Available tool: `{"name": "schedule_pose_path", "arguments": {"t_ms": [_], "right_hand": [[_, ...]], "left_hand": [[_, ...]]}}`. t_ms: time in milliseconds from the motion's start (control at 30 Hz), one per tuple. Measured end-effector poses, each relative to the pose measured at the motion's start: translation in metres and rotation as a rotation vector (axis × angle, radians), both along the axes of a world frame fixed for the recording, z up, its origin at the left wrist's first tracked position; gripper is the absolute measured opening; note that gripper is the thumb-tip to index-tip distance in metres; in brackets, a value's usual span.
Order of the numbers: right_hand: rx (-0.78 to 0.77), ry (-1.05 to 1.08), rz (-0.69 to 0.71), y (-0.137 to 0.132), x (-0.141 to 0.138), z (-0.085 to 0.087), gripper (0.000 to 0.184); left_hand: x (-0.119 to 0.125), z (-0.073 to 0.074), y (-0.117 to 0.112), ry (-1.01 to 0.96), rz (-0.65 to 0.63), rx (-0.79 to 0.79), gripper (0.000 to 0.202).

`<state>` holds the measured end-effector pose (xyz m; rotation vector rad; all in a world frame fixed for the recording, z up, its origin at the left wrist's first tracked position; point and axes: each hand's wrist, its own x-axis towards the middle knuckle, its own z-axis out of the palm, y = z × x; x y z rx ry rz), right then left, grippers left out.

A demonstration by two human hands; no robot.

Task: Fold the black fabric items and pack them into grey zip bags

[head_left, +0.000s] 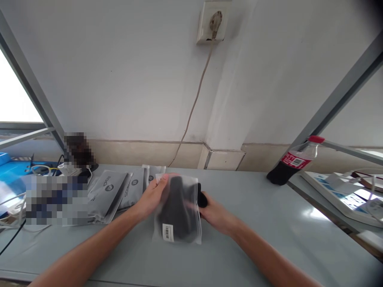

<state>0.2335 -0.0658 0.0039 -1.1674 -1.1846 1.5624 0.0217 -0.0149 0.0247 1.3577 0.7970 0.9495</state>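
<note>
A frosted zip bag (163,211) with a white barcode label lies over the table in front of me, a dark flat item (178,207) showing through it. My left hand (154,195) grips the bag by its upper left edge, fingers closed. At the bag's right side, along the zip strip, my right hand (214,213) is closed around a black soft-looking piece (202,200) that sticks out there. Some of the right fingers show hazily through the plastic. The exact kind of the black piece is unclear.
Several packed grey bags (112,189) with printed logos lie to the left. Beside them are a pixelated area, cables and a blue surface (18,175). A cola bottle (296,159) leans at the right near a white board (338,195). A cord hangs from the wall socket (214,22).
</note>
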Motion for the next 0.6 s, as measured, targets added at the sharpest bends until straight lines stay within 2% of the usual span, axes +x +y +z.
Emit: {"name": "schedule_pose_path", "arguments": {"t_ms": [100,200,267,367,433,533,600], "right_hand": [[0.085,-0.129,0.019,0.000,0.002,0.002,0.038],[0.133,-0.196,0.058,-0.001,0.000,0.010,0.028],[0.131,-0.131,0.041,-0.001,-0.004,0.012,0.031],[0.059,0.105,-0.088,-0.001,-0.011,0.008,0.039],[0.045,0.130,-0.092,0.000,-0.013,0.004,0.035],[0.215,-0.058,-0.013,-0.001,-0.012,0.000,0.019],[0.307,-0.130,-0.060,-0.001,-0.011,-0.003,0.021]], "left_hand": [[0.001,0.003,-0.004,0.063,-0.081,0.009,0.053],[0.003,-0.002,-0.003,0.035,-0.042,-0.026,0.054],[0.003,-0.007,0.001,-0.009,0.046,-0.076,0.054],[0.001,-0.010,0.005,-0.032,0.174,-0.157,0.058],[0.000,-0.007,0.004,-0.047,0.122,-0.157,0.060],[0.000,0.000,-0.003,-0.043,-0.058,-0.072,0.058],[0.000,0.003,-0.007,-0.018,-0.120,-0.041,0.058]]}}
